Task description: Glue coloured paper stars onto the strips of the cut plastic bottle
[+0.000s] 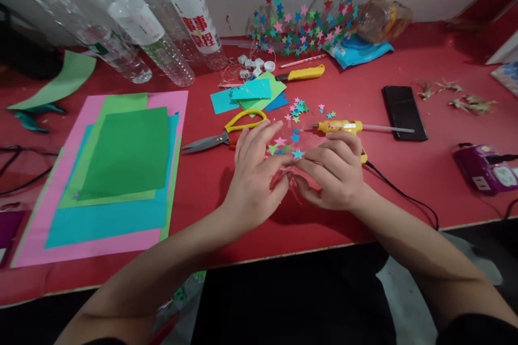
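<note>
My left hand [258, 172] and my right hand [334, 173] meet over the red table [343, 229]. The thumb and forefinger of each close on a piece of clear plastic film [297, 186], whose outline is hard to make out. Pink, green and blue paper stars, with one blue star [298, 154] close to the right fingertips, show on or under the film. Yellow-handled scissors [208, 142] lie beside my left fingers, their handle partly covered. A yellow hot glue gun [342, 126] with a glue stick in it rests just beyond my right knuckles.
Coloured sheets [125, 156] are stacked at left. Plastic bottles [198, 16] stand behind. Star-covered clear film [307, 24], a yellow utility knife [305, 73], paper scraps [253, 94] and loose stars [297, 108] lie farther back. A phone [404, 110] and purple power adapter [483, 167] are at right.
</note>
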{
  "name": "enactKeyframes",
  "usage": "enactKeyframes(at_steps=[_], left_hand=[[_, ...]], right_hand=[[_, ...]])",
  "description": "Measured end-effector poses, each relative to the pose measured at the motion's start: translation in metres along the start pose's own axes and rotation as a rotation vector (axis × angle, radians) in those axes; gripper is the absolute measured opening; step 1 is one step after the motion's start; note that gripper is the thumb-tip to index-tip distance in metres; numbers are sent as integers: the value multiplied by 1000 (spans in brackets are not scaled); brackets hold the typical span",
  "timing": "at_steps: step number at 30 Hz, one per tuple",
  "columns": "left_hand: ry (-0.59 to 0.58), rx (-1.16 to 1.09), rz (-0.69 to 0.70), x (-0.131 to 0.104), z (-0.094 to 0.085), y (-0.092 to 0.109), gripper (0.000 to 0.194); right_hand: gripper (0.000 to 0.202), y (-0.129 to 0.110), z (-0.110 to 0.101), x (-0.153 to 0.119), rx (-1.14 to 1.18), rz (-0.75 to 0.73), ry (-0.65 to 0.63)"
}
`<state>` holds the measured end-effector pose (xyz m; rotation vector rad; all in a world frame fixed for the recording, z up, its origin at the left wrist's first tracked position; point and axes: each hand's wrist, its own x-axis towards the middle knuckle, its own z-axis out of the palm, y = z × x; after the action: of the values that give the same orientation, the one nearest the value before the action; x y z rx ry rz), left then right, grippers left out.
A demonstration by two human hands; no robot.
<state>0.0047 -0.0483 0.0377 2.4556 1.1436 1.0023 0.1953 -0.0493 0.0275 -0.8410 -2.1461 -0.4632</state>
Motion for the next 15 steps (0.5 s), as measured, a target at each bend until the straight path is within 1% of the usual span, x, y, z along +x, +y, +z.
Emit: enactKeyframes(at_steps=[4,9,12,15], left_hand=[[19,26,4,0,-2,0,20],[18,19,38,2,-4,-1,24],[19,-32,-8,4,-11,-2,22],[46,-58,-70,5,-22,-5,19]], right_hand=[[6,2,-1,1,16,53,1],[9,3,0,1,49,90,-7],[9,4,-2,2,72,103,1],[8,3,-4,3,84,116,19]])
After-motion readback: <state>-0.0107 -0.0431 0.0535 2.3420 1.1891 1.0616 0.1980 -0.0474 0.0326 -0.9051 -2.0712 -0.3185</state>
